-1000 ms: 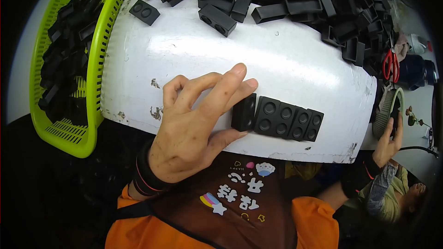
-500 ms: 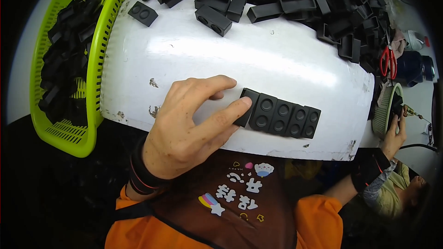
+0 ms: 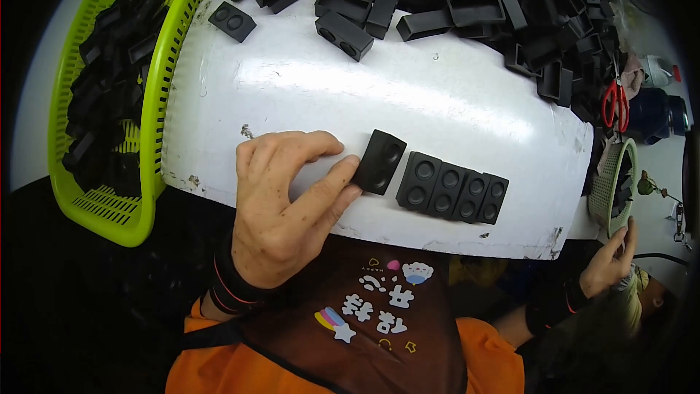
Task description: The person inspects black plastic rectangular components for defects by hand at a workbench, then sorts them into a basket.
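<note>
Over the white board, my left hand (image 3: 288, 204) pinches the left edge of a black block (image 3: 380, 162) with two round recesses. That block is tilted and stands apart from a short row of matching black blocks (image 3: 450, 187), which lie side by side with their recesses up. At the far right, my right hand (image 3: 612, 259) is just below the rim of a small pale green basket (image 3: 603, 182). Its fingertips are close together, and whatever they hold is too small or hidden to make out. Dark pieces lie inside that basket.
A lime green basket (image 3: 152, 138) full of black blocks stands at the left. Many loose black blocks (image 3: 477, 11) are heaped along the far side of the white board (image 3: 292, 80). Red-handled scissors (image 3: 615, 106) and a dark blue bottle (image 3: 656, 113) are at the right.
The block under my left hand has come away from the row to the left and now shows its recessed face. My right hand has drawn back from the small basket toward me.
</note>
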Demonstrator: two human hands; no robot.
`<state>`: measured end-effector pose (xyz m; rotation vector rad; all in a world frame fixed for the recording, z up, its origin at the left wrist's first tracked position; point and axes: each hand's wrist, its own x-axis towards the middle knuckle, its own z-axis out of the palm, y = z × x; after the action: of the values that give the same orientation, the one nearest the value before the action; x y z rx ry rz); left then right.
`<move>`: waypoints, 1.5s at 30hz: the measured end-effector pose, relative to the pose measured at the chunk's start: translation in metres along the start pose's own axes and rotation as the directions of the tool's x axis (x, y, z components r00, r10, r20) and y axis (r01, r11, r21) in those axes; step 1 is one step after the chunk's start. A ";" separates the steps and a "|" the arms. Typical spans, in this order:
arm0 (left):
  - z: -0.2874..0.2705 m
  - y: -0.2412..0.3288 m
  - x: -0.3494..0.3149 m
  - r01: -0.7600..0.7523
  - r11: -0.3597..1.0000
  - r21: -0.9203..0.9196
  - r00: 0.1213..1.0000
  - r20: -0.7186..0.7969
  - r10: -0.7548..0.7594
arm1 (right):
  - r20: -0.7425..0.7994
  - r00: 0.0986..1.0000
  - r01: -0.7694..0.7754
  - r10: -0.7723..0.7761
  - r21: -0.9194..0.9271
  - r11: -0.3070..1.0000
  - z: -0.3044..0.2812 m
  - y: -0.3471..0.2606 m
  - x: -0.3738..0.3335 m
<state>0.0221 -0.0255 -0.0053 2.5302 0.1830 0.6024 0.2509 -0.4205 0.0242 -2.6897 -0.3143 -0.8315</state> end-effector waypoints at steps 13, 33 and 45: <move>-0.001 0.017 0.019 0.028 0.971 -0.237 0.990 0.141 0.005 | 0.215 0.856 0.160 -0.471 0.756 0.635 0.041 -0.179 -0.069; -0.031 -0.032 0.044 -0.026 0.999 -0.041 0.999 0.040 0.027 | 0.127 0.939 0.092 -0.320 0.803 0.588 0.041 -0.172 -0.073; -0.018 -0.012 0.009 -0.077 0.986 -0.151 0.988 0.124 0.096 | 0.196 0.901 0.094 -0.386 0.781 0.617 0.038 -0.173 -0.073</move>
<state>0.0214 -0.0052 0.0059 2.4349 -0.0178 0.4634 0.1600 -0.2554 -0.0089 -1.9615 -0.9125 -0.1631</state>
